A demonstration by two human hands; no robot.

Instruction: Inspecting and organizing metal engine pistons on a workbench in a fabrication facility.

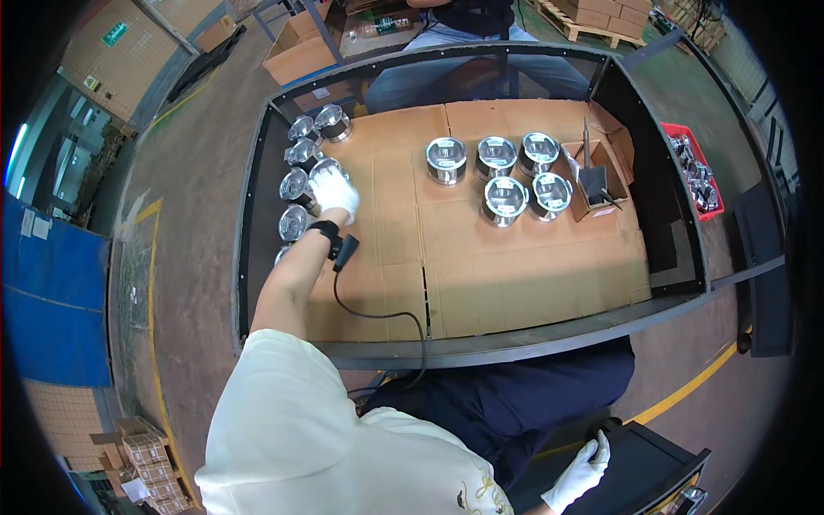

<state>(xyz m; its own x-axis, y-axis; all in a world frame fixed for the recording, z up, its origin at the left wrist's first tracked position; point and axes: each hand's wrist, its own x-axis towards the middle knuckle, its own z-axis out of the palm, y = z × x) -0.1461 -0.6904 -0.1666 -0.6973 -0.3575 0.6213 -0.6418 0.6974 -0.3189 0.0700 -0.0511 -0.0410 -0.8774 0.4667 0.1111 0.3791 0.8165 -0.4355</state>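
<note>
My left hand, in a white glove, reaches to the left side of the table. Its fingers are closed over a silver engine piston, mostly hidden beneath the glove. Several more pistons stand close around it, such as one at the far end and one on the near side. A device with a black strap and cable sits on my left wrist. My right hand, also gloved in white, is low at the right by a black cabinet. Its fingers are apart and hold nothing.
Several pistons stand right of centre on the cardboard sheet. Beside them, a small cardboard box holds dark tools. A raised dark rim borders the table. Outside sits a red crate of metal parts. Across the table is another person.
</note>
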